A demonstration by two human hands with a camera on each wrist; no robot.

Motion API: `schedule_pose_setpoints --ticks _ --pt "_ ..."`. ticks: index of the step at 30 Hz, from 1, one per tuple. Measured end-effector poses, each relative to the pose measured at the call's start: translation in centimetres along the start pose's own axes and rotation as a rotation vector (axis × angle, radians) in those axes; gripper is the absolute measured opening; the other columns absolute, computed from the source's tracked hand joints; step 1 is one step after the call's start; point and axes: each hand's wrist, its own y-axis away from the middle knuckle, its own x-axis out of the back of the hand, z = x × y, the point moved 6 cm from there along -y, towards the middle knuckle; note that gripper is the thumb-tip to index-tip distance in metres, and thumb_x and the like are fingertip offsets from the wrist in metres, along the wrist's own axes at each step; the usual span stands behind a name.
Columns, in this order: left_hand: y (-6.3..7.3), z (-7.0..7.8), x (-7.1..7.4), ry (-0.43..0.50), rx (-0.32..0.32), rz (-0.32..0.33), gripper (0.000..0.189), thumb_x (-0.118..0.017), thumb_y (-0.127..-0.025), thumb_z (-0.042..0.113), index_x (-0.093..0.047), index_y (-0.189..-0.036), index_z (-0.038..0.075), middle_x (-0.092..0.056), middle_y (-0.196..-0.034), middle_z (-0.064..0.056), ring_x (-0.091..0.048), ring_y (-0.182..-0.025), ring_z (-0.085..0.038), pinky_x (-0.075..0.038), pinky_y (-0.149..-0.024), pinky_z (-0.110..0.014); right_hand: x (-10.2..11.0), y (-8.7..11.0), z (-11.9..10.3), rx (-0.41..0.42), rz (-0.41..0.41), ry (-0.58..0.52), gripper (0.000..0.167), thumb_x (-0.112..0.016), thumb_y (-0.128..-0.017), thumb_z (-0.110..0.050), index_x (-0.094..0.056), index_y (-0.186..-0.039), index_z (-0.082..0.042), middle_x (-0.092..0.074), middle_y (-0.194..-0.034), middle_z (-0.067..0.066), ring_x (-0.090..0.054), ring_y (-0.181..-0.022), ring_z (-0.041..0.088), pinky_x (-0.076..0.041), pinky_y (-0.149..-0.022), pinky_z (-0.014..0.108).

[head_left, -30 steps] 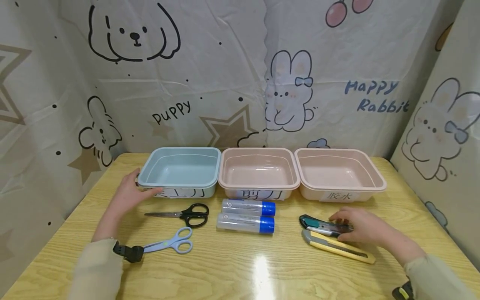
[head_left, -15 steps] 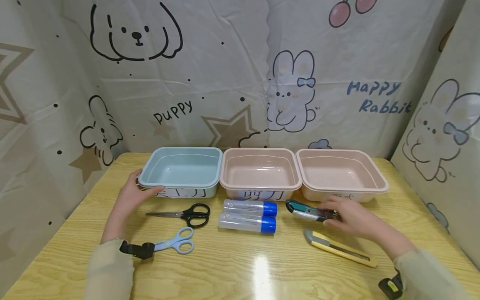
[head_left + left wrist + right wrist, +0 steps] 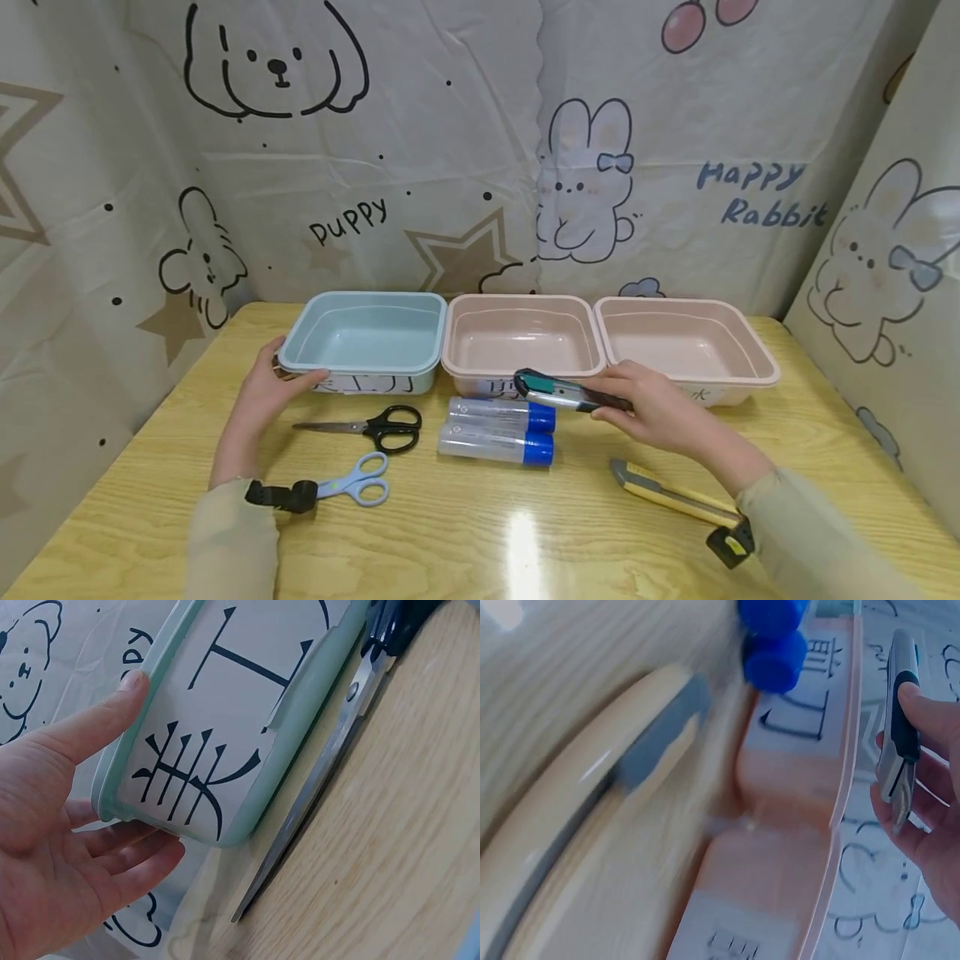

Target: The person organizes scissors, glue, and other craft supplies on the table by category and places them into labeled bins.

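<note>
1. Since the earlier frames, my right hand [image 3: 663, 410] has carried the teal utility knife [image 3: 558, 393] leftward, away from the yellow knife [image 3: 660, 487].
2. I pinch its slim body, silvery metal with teal and black parts, between thumb and fingers.
3. My left hand [image 3: 253, 404] grips a corner of the blue tub [image 3: 367, 337], thumb on the rim.
4. Smooth, glossy plastic forms the round-cornered tubs; two cloudy clear bottles [image 3: 480, 443] with blue caps lie on the wood-grained desk [image 3: 420, 550].
5. One wrist camera [image 3: 302, 496] hides the light-blue scissors' [image 3: 348, 483] blades; the yellow knife is blurred and cut off in my right wrist view.
6. Well apart from my left hand, the teal knife overlaps the middle pink tub's [image 3: 517, 337] front; its height I can't tell.
</note>
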Motion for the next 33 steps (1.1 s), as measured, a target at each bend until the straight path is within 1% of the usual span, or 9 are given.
schedule_pose_setpoints --ticks 5,9,15,18,22,25,28,31,33 --pt "-0.1 0.2 0.0 0.013 0.000 0.000 0.104 -0.068 -0.078 0.043 0.000 -0.146 0.007 -0.024 -0.143 -0.027 -0.032 -0.126 -0.043 -0.035 -0.097 -0.054 -0.3 -2.7 -0.9 -0.006 0.028 -0.017 0.035 -0.068 -0.082 -0.024 -0.065 -0.112 -0.007 -0.065 -0.101 0.005 -0.059 -0.091 0.017 -0.051 -0.075 0.034" --pt "0.0 0.3 0.0 0.014 0.013 -0.002 0.104 -0.068 -0.077 0.044 0.000 -0.146 0.007 -0.023 -0.143 -0.027 -0.031 -0.126 -0.043 -0.035 -0.097 -0.055 -0.9 -5.1 -1.6 -0.014 0.040 -0.031 0.035 -0.066 -0.083 -0.024 -0.064 -0.114 -0.007 -0.065 -0.103 0.005 -0.059 -0.093 0.018 -0.051 -0.078 0.034" --pt "0.2 0.3 0.0 0.010 0.044 -0.003 0.105 -0.068 -0.077 0.045 0.001 -0.146 0.008 -0.021 -0.145 -0.027 -0.028 -0.128 -0.045 -0.033 -0.098 -0.057 -2.2 -8.7 -2.7 0.000 0.070 -0.046 0.034 -0.066 -0.083 -0.023 -0.065 -0.112 -0.006 -0.066 -0.102 0.006 -0.059 -0.092 0.020 -0.049 -0.078 0.036" --pt "0.2 0.3 -0.1 0.012 0.037 -0.006 0.105 -0.068 -0.077 0.045 0.001 -0.146 0.008 -0.021 -0.144 -0.027 -0.029 -0.127 -0.044 -0.033 -0.098 -0.056 -3.0 -10.3 -3.2 0.003 0.064 -0.047 0.032 -0.065 -0.084 -0.024 -0.065 -0.111 -0.007 -0.066 -0.103 0.006 -0.060 -0.094 0.020 -0.048 -0.081 0.036" --pt "0.2 0.3 -0.1 0.017 0.036 -0.001 0.105 -0.068 -0.077 0.045 0.001 -0.147 0.008 -0.021 -0.144 -0.027 -0.029 -0.127 -0.044 -0.034 -0.098 -0.056 -4.1 -12.4 -3.9 0.013 0.029 -0.053 0.031 -0.063 -0.086 -0.025 -0.065 -0.110 -0.006 -0.066 -0.104 0.007 -0.060 -0.095 0.021 -0.047 -0.086 0.036" --pt "0.2 0.2 -0.1 0.017 0.041 0.001 0.105 -0.068 -0.077 0.045 0.001 -0.147 0.009 -0.021 -0.145 -0.027 -0.029 -0.128 -0.044 -0.034 -0.098 -0.056 -4.8 -13.8 -4.5 0.034 0.026 -0.050 0.027 -0.062 -0.086 -0.024 -0.066 -0.106 -0.006 -0.067 -0.100 0.005 -0.061 -0.091 0.020 -0.047 -0.084 0.035" --pt "0.2 0.2 -0.1 0.015 0.037 0.003 0.105 -0.068 -0.077 0.045 0.001 -0.147 0.009 -0.021 -0.145 -0.027 -0.029 -0.127 -0.044 -0.034 -0.098 -0.056 -5.4 -15.1 -5.1 0.049 0.043 -0.044 0.025 -0.063 -0.086 -0.025 -0.067 -0.103 -0.007 -0.067 -0.094 0.003 -0.060 -0.088 0.018 -0.048 -0.082 0.033" --pt "0.2 0.2 -0.1 0.011 0.037 0.004 0.105 -0.068 -0.077 0.045 0.001 -0.147 0.008 -0.021 -0.144 -0.027 -0.030 -0.127 -0.044 -0.034 -0.098 -0.056 -6.0 -16.4 -5.6 0.030 0.034 -0.054 0.027 -0.064 -0.085 -0.026 -0.068 -0.104 -0.007 -0.068 -0.094 0.003 -0.060 -0.088 0.018 -0.048 -0.082 0.032" --pt "0.2 0.2 -0.1 0.008 0.041 0.004 0.105 -0.068 -0.077 0.045 0.001 -0.146 0.008 -0.021 -0.144 -0.027 -0.029 -0.127 -0.044 -0.034 -0.098 -0.056 -6.3 -17.1 -6.0 0.017 0.022 -0.053 0.030 -0.065 -0.084 -0.026 -0.067 -0.107 -0.007 -0.068 -0.097 0.004 -0.061 -0.089 0.017 -0.048 -0.082 0.032"
